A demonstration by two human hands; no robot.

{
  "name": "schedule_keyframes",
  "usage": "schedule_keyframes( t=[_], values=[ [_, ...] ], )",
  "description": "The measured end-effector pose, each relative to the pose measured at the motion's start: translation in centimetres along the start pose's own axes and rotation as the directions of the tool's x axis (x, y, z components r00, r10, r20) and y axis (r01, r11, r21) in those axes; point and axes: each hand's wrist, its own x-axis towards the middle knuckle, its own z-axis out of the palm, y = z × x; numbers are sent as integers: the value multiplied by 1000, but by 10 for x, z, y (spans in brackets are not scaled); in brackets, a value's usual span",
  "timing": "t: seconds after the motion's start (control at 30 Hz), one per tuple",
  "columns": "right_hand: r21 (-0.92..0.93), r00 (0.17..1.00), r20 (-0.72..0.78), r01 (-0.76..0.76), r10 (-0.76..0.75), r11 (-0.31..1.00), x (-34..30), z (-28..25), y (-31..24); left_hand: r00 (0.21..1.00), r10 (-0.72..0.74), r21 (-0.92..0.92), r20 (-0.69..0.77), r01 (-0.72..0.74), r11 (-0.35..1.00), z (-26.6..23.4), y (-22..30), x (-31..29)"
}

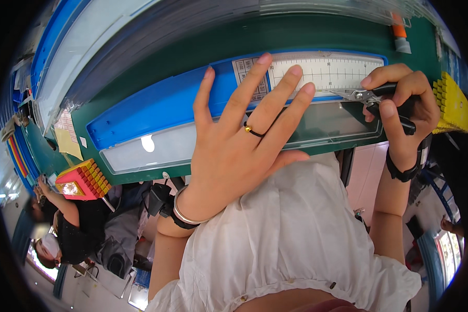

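Observation:
My left hand has its fingers spread over a long shallow blue case, fingertips on or just above it; the thumb points right. Inside the case's right half lies a white gridded scale card, partly hidden by my fingers. My right hand is closed round pointed pliers with black handles. Their narrow metal tip points left, over the card's near edge. Whether anything small sits between the jaws, I cannot make out. Along the case's near side lies its clear lid.
The green table extends beyond the case. A yellow studded block stands at the right, a red-and-yellow one at the left edge. Papers lie at left. An orange-capped tube is far right. Another person sits at lower left.

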Motion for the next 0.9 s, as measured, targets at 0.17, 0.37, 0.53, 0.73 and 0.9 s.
schedule_keyframes(
  t=[0.17,0.37,0.53,0.73,0.9],
  values=[
    [-54,1000,12,18,-18,998,1,-2,-2,1000,3,53,15,-4,999,3,2,3],
    [-92,1000,10,4,-3,996,0,6,4,999,-37,95,35,34,995,6,3,-1],
    [-115,1000,-19,5,-7,993,-1,0,0,998,-27,80,61,22,997,3,5,4],
    [-123,999,-34,20,-24,992,-1,-1,1,997,-27,81,68,21,997,3,6,4],
    [-129,999,-42,13,-19,992,-2,-2,-1,997,-24,75,72,18,997,3,7,5]
  ],
)
